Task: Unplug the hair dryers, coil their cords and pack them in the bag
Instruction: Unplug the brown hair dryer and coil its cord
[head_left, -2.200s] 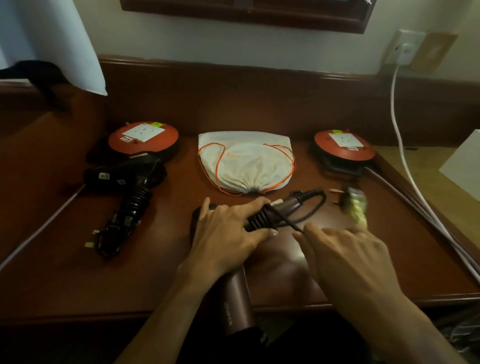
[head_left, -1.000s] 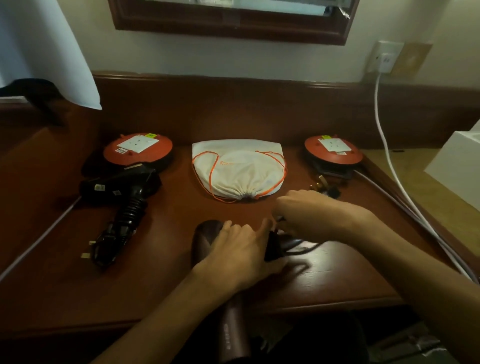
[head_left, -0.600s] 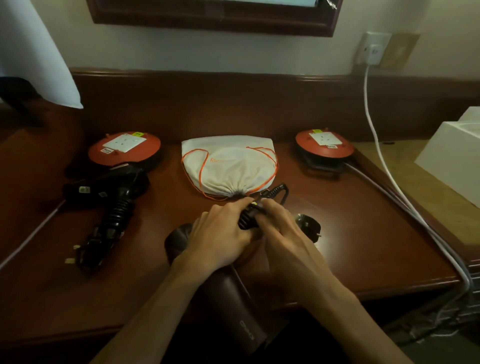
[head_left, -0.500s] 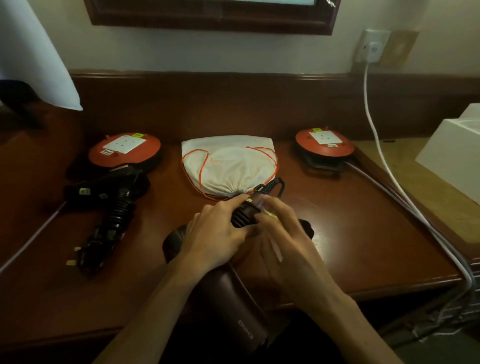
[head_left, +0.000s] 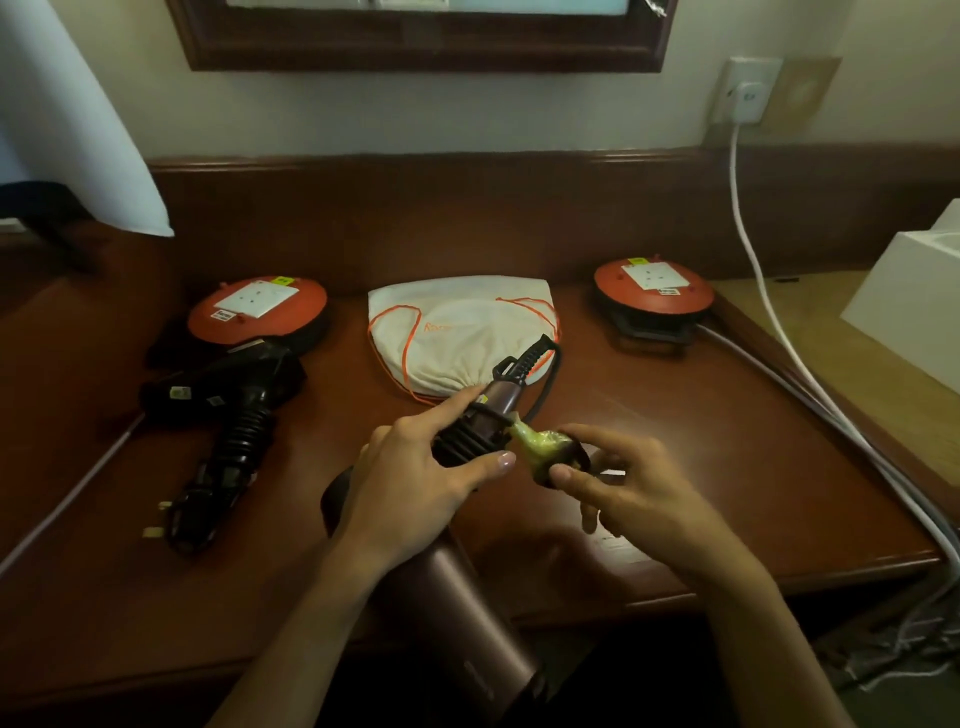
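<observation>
One dryer handle (head_left: 488, 415) angled toward bag (head_left: 457, 332)

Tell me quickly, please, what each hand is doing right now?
Left hand: closed on the brown hair dryer's cord-wrapped handle.
Right hand: fingers pinching its plug.

Hidden, cropped and unreadable parts, head view.

Your left hand (head_left: 415, 483) covers the handle of the brown hair dryer (head_left: 457, 613) where the cord (head_left: 465, 441) wraps it, so you can't count the coils. The plug (head_left: 545, 451) in your right hand (head_left: 628, 493) is motion-blurred; its pins don't show. The orange print on the bag (head_left: 462, 322) is too small to read. The lampshade (head_left: 78, 130) and mirror frame (head_left: 421, 52) run off the top edge.
</observation>
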